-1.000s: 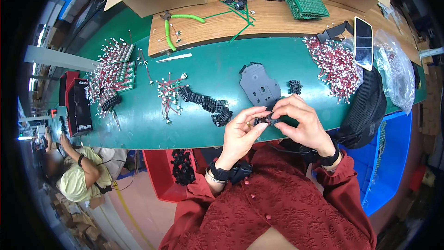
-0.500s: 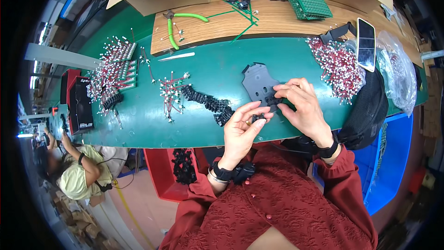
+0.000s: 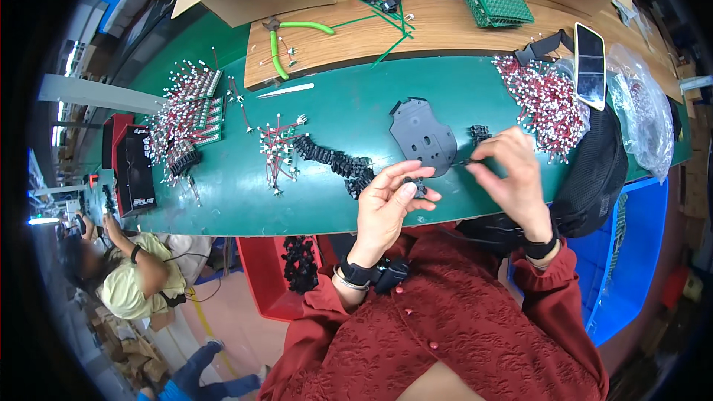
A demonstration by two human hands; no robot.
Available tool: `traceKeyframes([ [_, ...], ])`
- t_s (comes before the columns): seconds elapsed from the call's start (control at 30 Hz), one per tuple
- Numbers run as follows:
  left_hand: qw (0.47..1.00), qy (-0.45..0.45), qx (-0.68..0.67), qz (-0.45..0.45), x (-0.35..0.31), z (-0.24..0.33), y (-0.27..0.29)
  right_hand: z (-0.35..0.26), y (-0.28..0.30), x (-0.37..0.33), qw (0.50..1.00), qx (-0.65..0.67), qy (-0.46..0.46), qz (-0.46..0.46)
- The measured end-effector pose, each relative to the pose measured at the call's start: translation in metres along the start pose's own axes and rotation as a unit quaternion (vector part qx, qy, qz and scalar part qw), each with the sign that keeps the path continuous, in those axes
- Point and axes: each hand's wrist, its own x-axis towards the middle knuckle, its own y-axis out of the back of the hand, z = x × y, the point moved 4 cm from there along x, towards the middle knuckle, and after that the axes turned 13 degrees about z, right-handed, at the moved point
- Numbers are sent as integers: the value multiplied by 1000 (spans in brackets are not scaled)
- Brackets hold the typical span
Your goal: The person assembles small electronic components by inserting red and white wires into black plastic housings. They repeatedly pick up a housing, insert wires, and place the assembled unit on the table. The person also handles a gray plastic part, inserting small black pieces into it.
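My left hand (image 3: pixel 380 212) is closed, with a small black plastic part (image 3: pixel 417 187) between thumb and fingers. To its right my right hand (image 3: pixel 516 182) pinches a tiny dark piece (image 3: pixel 466 162), too small to make out. Just beyond both hands a dark grey shaped plate (image 3: pixel 422 130) with holes lies on the green table (image 3: pixel 349 108). A little cluster of black parts (image 3: pixel 479 134) sits beside the plate, near my right fingertips. Left of my left hand runs a row of black plastic parts (image 3: pixel 330 160).
Red-wired white connectors (image 3: pixel 546 115) are heaped at the right, by a phone (image 3: pixel 590 67); more wired connectors (image 3: pixel 276 150) lie left. Green-handled cutters (image 3: pixel 278 48) and stacked green boards (image 3: pixel 496 1) rest on a wooden board. A red bin (image 3: pixel 260 282) stands below; a co-worker (image 3: pixel 145 275) sits left.
My right hand has drawn back to the right, away from the plate and my left hand, uncovering the black cluster. Blue-clad legs of another person have appeared at lower left.
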Motion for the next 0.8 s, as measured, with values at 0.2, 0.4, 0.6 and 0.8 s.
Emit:
traceKeyframes([
  [0.2,999,19,-12,-34,0,3,-1,-2,11,3,997,-52,1,49],
  [0.4,994,-48,59,-77,0,1,-2,-35,-27,-16,997,58,-39,-44],
  [0.6,944,-169,272,-85,-8,0,-6,-30,-45,-25,991,49,-122,-41],
  [0.8,945,-151,287,-55,-8,0,-6,-25,-40,-28,991,79,-91,-53],
])
